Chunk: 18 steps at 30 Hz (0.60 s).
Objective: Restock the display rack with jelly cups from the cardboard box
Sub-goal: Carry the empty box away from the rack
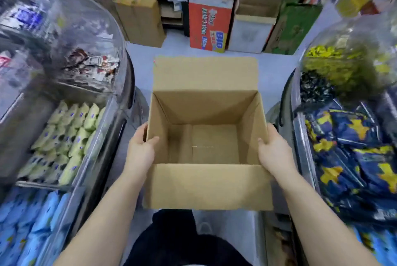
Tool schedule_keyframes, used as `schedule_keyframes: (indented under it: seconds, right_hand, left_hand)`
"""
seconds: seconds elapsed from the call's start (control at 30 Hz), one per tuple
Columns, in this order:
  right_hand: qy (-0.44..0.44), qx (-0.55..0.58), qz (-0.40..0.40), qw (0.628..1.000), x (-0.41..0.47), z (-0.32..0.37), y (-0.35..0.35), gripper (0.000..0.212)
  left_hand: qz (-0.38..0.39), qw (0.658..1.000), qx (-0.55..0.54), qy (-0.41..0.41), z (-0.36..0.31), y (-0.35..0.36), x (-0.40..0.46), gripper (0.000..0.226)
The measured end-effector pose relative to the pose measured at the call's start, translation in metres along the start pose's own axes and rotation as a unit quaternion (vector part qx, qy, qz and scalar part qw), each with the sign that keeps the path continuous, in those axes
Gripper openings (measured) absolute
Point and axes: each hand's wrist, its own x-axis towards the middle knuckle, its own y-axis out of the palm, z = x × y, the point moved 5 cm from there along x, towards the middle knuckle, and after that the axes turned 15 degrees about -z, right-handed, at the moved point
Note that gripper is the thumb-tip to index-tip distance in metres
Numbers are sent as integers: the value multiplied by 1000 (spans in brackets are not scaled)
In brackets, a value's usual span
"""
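1. Brown open-topped cardboard box (205,136) held mid-aisle, flaps folded out front and back; interior bare, only its cardboard floor showing.
2. Left hand (140,147) grasping left wall, thumb hooked over the rim; right hand (274,149) clasping right wall likewise.
3. Curved clear-fronted display rack (96,154) close on left, pale green packets inside; matching rack of dark blue packets (352,158) close on right.
4. Grey floor (141,59) open ahead, up to stacked cartons (209,27).
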Motion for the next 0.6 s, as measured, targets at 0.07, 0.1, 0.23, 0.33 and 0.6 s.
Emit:
schedule_keyframes:
  seconds: [0.07, 0.1, 0.23, 0.33, 0.6]
  right_hand:
    - [-7, -1, 14, 1000, 52, 10, 14, 40]
    - [-8, 4, 18, 1000, 81, 15, 22, 38]
    - [10, 0, 11, 1000, 197, 40, 52, 39]
    - [43, -6, 13, 999, 277, 65, 64, 43]
    - [76, 50, 23, 996, 476, 105, 91, 47]
  left_hand:
    - [3, 1000, -4, -3, -18, 37, 37, 46]
    - [4, 1000, -6, -2, -29, 57, 58, 49]
    - [15, 1000, -11, -3, -67, 133, 150, 46]
    - [27, 1000, 6, -8, -104, 183, 222, 41]
    - [32, 998, 41, 28, -203, 330, 367, 43]
